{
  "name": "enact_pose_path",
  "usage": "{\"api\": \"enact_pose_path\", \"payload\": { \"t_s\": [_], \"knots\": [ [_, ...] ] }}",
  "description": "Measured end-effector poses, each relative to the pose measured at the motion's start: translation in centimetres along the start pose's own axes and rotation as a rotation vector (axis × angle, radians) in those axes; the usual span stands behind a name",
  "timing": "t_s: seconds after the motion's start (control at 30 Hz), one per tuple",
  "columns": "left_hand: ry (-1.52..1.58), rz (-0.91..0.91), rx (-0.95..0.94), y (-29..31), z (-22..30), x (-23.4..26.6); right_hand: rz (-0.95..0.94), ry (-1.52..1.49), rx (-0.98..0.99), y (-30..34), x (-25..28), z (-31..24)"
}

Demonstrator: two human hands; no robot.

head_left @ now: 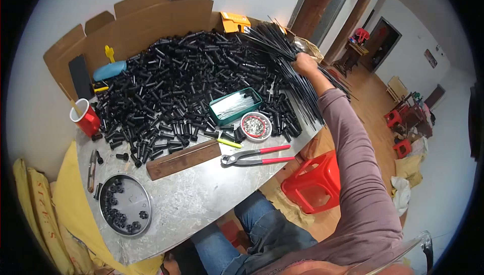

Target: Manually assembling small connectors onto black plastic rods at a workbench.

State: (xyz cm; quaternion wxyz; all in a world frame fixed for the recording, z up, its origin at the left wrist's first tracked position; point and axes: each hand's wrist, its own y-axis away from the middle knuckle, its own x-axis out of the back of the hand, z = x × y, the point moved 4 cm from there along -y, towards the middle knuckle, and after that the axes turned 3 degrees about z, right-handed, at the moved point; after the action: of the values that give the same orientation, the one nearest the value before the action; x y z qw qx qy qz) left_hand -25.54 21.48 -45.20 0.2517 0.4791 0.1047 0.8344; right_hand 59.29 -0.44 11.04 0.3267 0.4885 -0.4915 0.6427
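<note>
My right hand (305, 65) is stretched out to the far right corner of the table. Its fingers are closed around some thin black rods (272, 45), part of a large loose bundle (300, 91) that hangs over the table's edge. My left hand does not show. Left of the bundle spreads a big heap of short black tubular pieces with wider ends (186, 73). In front of the heap stand a green tray (218, 118) of thin pale strips and a small round white tub (243, 133) with tiny metallic pieces.
Red-handled pincers (262, 155), a yellow-green-handled tool (229, 143) and a brown wooden block (184, 160) lie near the front. A round metal dish (146, 187) holds black ring-like parts. A red cup (89, 124) stands left. Cardboard (151, 20) lines the back; a red stool (327, 174) stands right.
</note>
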Motion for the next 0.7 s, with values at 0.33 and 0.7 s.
{"api": "enact_pose_path", "payload": {
  "t_s": [0.33, 0.7],
  "knots": [
    [0.096, 0.0, -0.072, 5.5, 3.6, 3.6, -0.02, -0.021, 0.044, 3.3, 2.8, -1.7],
    [0.214, -0.1, -0.12, 8.3, -0.4, 3.6, 0.222, -0.147, 0.073, 3.0, 5.5, -1.4]
  ]
}}
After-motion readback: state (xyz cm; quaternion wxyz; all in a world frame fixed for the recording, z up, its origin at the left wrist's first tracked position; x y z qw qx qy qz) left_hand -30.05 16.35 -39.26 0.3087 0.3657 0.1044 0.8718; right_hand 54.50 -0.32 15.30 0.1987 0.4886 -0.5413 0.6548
